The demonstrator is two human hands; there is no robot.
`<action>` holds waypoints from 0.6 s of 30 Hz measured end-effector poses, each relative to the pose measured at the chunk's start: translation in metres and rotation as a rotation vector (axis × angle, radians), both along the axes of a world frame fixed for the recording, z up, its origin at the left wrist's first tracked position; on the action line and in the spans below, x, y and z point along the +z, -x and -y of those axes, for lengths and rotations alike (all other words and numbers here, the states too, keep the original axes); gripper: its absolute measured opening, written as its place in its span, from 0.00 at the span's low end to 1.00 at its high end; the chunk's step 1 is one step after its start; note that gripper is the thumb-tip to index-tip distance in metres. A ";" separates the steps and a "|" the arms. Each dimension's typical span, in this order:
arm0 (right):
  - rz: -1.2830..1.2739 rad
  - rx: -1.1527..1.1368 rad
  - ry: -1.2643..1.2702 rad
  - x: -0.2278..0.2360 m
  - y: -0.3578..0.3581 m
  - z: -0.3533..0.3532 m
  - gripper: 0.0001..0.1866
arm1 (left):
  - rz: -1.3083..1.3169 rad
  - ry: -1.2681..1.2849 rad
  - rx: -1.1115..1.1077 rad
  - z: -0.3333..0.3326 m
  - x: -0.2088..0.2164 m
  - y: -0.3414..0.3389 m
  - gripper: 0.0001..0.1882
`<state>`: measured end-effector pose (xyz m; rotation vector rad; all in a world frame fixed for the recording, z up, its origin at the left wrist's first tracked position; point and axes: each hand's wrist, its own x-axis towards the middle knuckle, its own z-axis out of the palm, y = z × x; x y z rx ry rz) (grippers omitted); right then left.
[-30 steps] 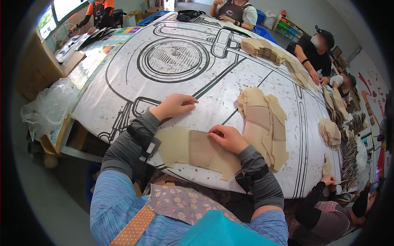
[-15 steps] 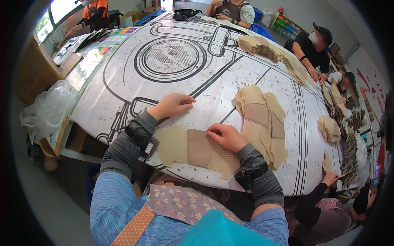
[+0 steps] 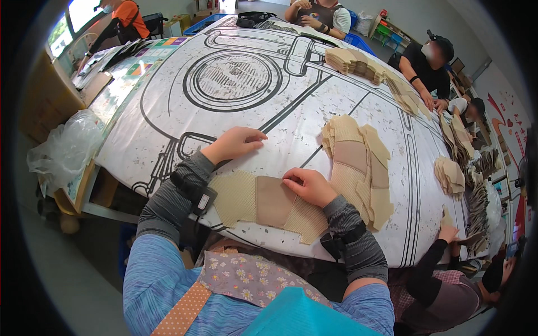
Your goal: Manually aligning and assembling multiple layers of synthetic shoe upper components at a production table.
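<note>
Flat on the table before me lies a sewn fabric piece (image 3: pixel 273 203) with beige mesh ends and a brown middle panel. My right hand (image 3: pixel 310 187) rests on its upper right part, fingers curled down and close together against the cloth. My left hand (image 3: pixel 235 143) lies on the white table cover beyond the piece's upper left edge. Its fingers are loosely stretched and slightly bent, with nothing in them. Just right of my right hand, a stack of similar beige and brown fabric pieces (image 3: pixel 353 154) spreads in overlapping layers, close to the piece's right end.
The table cover (image 3: pixel 302 134) carries black line drawings. More fabric stacks (image 3: pixel 354 63) lie along its far right side. A clear plastic bag (image 3: pixel 70 145) sits at left. Co-workers work around the table, one nearby at lower right with a hand (image 3: pixel 448 232) on a small piece.
My hands and the fabric piece have stayed still. The co-worker at lower right has moved a hand slightly up and left, and the orange-clad person at far left has shifted.
</note>
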<state>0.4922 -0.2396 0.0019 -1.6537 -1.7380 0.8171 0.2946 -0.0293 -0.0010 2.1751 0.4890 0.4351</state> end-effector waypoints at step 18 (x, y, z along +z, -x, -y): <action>0.034 -0.008 -0.056 -0.003 -0.002 -0.002 0.11 | 0.111 -0.054 0.014 0.000 -0.003 -0.005 0.09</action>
